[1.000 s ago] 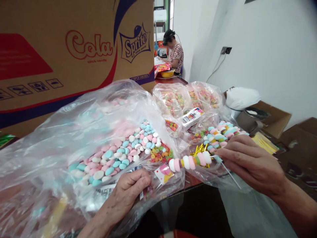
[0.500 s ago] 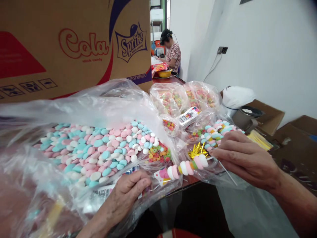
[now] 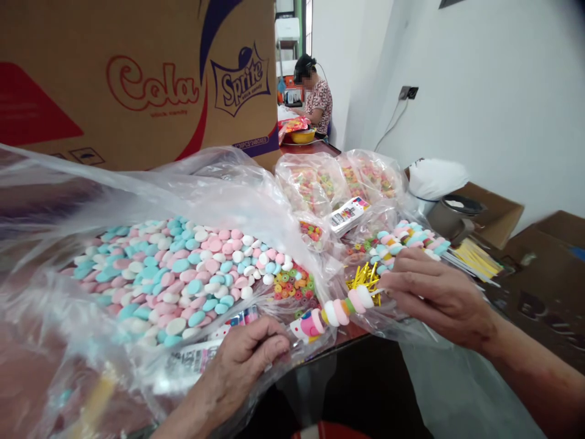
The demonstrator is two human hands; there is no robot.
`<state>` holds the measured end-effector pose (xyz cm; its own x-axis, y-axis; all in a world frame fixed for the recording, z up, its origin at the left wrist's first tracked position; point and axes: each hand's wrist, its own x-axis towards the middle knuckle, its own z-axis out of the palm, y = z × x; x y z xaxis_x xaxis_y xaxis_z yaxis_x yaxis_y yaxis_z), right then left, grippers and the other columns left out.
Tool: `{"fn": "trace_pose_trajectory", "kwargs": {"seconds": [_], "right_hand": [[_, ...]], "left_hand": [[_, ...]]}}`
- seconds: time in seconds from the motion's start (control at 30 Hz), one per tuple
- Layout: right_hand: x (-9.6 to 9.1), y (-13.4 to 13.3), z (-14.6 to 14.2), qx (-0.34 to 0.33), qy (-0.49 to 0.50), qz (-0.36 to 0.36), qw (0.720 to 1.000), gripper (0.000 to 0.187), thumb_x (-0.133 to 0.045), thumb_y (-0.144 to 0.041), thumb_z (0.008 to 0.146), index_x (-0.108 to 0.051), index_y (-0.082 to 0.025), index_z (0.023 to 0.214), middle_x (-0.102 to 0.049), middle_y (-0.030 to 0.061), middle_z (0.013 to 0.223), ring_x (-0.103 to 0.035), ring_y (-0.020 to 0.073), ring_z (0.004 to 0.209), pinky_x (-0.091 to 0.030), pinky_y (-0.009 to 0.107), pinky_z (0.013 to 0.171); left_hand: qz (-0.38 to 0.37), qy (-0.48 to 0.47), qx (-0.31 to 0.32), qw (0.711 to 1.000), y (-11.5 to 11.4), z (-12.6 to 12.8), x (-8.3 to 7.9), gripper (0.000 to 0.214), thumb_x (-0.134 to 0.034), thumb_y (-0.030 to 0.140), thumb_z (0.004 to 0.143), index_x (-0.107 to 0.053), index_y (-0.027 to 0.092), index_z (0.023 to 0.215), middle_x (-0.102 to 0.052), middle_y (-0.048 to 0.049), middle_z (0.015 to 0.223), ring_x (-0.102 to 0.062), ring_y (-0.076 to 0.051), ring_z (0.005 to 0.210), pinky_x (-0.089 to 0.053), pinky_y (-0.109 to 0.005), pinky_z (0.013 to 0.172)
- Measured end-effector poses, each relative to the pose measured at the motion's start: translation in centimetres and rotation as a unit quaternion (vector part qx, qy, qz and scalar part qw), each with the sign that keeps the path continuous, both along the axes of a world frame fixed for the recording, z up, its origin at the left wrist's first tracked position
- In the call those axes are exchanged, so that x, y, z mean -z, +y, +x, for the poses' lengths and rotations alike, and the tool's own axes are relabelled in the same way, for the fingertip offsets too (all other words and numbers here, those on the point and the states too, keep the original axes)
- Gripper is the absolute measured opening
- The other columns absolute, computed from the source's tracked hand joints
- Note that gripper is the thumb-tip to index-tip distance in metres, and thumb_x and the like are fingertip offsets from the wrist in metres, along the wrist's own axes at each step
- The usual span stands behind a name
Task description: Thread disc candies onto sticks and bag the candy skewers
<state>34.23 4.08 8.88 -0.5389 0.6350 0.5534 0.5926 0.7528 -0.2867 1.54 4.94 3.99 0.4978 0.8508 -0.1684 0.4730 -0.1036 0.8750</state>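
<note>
A candy skewer of pink, white, yellow and green pieces slants up to the right between my hands. Its lower left end sits in a clear wrapper printed with coloured patches. The fingers of my left hand are closed on that wrapper's left end. At the upper right, my right hand pinches the thin white stick beyond the last white candy; the fingertips partly hide it. Gold twist ties lie just behind the skewer. Finished-looking candy skewers rest in clear plastic behind my right hand.
Loose pink, blue and white candies fill a large open plastic bag at left. Ring candies lie beside them. A big carton stands behind. A stack of printed wrappers, white sticks and a seated co-worker are farther off.
My right hand has moved slightly left with the skewer's stick, and the skewer sits deeper towards the wrapper. The loose white stick hanging below that hand no longer shows. My left hand shifted slightly right.
</note>
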Motion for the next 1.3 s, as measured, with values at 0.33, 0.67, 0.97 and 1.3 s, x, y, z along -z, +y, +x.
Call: {"fn": "trace_pose_trajectory", "kwargs": {"seconds": [0.33,0.67,0.97,1.3], "right_hand": [[0.3,0.9,-1.9,-0.015,0.012,-0.062,0.998,0.016,-0.049,-0.010,0.091,-0.062,-0.017,0.083,-0.053,-0.0009,0.064,-0.044,0.0126,0.063,-0.033,0.027,0.064],[-0.1,2.6,-2.6,-0.084,-0.025,-0.086,0.992,0.019,-0.046,-0.014,0.094,-0.064,-0.018,0.089,-0.063,0.0011,0.074,-0.052,0.0132,0.072,-0.036,0.031,0.077],[-0.7,3.4,-3.8,-0.125,-0.054,-0.116,0.984,0.021,-0.049,-0.013,0.091,-0.061,-0.017,0.074,-0.055,0.0003,0.066,-0.046,0.0140,0.067,-0.032,0.030,0.071],[0.9,4.1,-6.1,-0.204,-0.102,-0.108,0.968,0.028,-0.044,-0.017,0.096,-0.062,-0.017,0.074,-0.055,0.0006,0.067,-0.041,0.0150,0.070,-0.031,0.029,0.071]], "left_hand": [[-0.067,-0.019,0.048,0.996,-0.2,0.1,-0.9,0.032,-0.051,0.043,0.093,-0.065,0.018,0.078,-0.061,0.0007,0.073,-0.051,-0.013,0.068,-0.036,-0.022,0.063],[-0.302,-0.130,0.079,0.941,-1.0,1.9,-2.4,0.030,-0.059,0.044,0.087,-0.059,0.016,0.100,-0.070,-0.0048,0.088,-0.059,-0.014,0.065,-0.038,-0.023,0.058],[-0.261,-0.088,0.054,0.960,-1.7,2.6,-1.9,0.021,-0.064,0.037,0.084,-0.058,0.020,0.094,-0.059,0.0030,0.079,-0.055,-0.014,0.069,-0.044,-0.025,0.064],[-0.291,-0.178,0.019,0.940,-2.1,3.9,-0.4,0.027,-0.067,0.039,0.082,-0.057,0.017,0.093,-0.063,0.0007,0.069,-0.059,-0.011,0.057,-0.040,-0.019,0.052]]}}
